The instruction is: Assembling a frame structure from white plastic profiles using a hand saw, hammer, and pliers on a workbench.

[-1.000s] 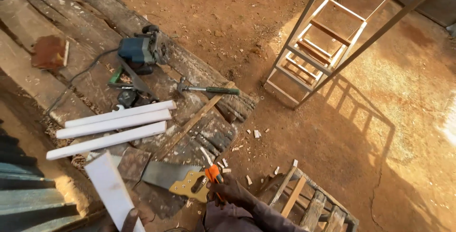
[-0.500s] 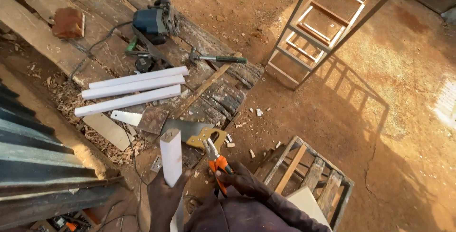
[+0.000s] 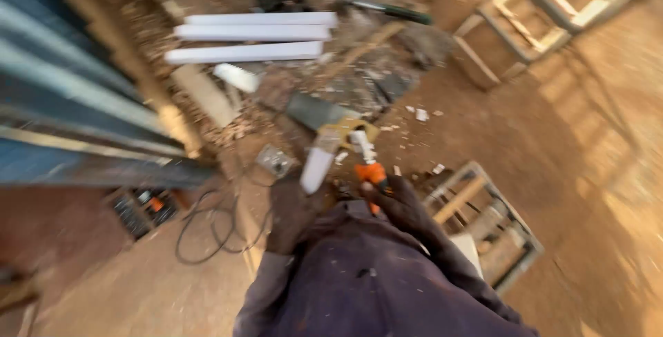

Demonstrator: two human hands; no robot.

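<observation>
My left hand [image 3: 289, 207] grips a short white painted wood piece [image 3: 318, 163] by its lower end and holds it upright in front of my body. My right hand [image 3: 400, 207] is closed on an orange-handled tool [image 3: 370, 170] with a pale tip, right beside the white piece. The picture is blurred by motion. Both sleeves are dark purple. Just beyond the hands a handsaw with a yellow handle [image 3: 330, 117] lies on the ground.
Three long white wood bars [image 3: 252, 34] lie side by side on old planks at the top. A blue corrugated sheet [image 3: 62, 102] runs along the left. A black cable [image 3: 207, 230] loops on the dirt. A wooden frame [image 3: 490, 219] lies right, a ladder-like frame [image 3: 545, 19] farther off.
The view has swung down and left. The white piece has come closer to my body and now sits against the orange tool. The long white bars moved to the top of the view.
</observation>
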